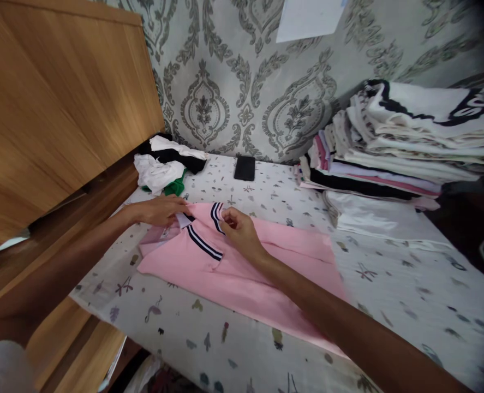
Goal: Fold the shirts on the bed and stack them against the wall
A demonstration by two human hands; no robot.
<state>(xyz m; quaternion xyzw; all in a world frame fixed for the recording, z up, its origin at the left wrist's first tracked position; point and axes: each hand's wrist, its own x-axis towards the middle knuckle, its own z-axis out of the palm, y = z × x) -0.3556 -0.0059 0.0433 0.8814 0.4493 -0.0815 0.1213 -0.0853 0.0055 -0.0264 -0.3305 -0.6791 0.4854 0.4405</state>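
Pink shirt (209,279) was laid on printed sheet (413,284). Striped collar (203,242) was pinched by the right hand (242,234), fingers clamped on it; left hand (162,210) was set at the shirt's neck, finger closure unclear. Seen beyond the shirt: flat black object (244,168), crumpled clothes (157,170) left, folded stack (413,144) right.

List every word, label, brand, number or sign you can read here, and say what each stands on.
No text reads for certain.
White garment on top of the clothes stack: pale lettering on a dark patch, tilted; perhaps an "S", the rest unclear.
Pink shirt: a small pale mark near its collar, too small to read.
Paper on the wall: no writing can be made out.
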